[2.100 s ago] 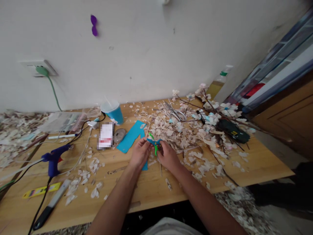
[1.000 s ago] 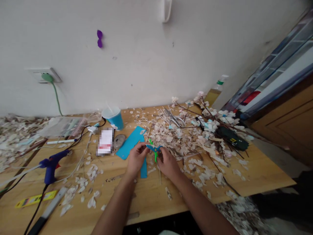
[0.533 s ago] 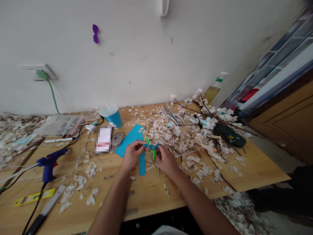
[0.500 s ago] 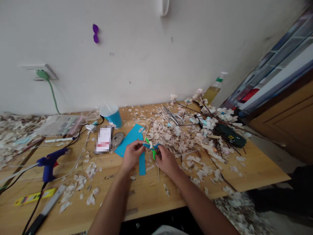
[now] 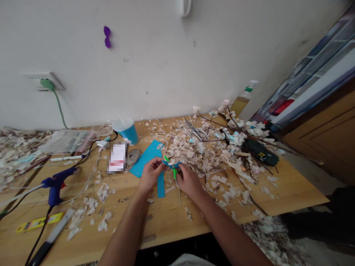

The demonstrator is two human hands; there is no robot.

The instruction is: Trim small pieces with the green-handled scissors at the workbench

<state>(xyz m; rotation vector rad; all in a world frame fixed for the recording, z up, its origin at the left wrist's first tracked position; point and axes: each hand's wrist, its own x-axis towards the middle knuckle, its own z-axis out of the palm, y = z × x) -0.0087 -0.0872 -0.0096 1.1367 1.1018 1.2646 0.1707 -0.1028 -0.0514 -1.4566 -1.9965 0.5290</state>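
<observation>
My left hand [image 5: 151, 173] pinches the left end of a small blue piece [image 5: 173, 165] with green parts. The fingers of my right hand [image 5: 190, 180] close on its right end, by a bright green part [image 5: 175, 173]. A pale scrap lies on top of the piece. A blue sheet [image 5: 145, 159] rests on the table under and behind my left hand, and a narrow blue strip [image 5: 161, 186] runs towards me between my wrists. Pale petals [image 5: 183, 147] are heaped just beyond my hands.
Metal scissors [image 5: 196, 132] and flowered branches [image 5: 238, 129] lie behind and right, near a bottle [image 5: 240, 105]. On the left are a blue cup [image 5: 128, 133], a round metal disc [image 5: 133, 156], a blue glue gun [image 5: 56, 186], a yellow packet [image 5: 40, 222] and a black-handled blade [image 5: 52, 236].
The blue piece has turned slightly between my fingers. Both hands keep their hold in nearly the same place.
</observation>
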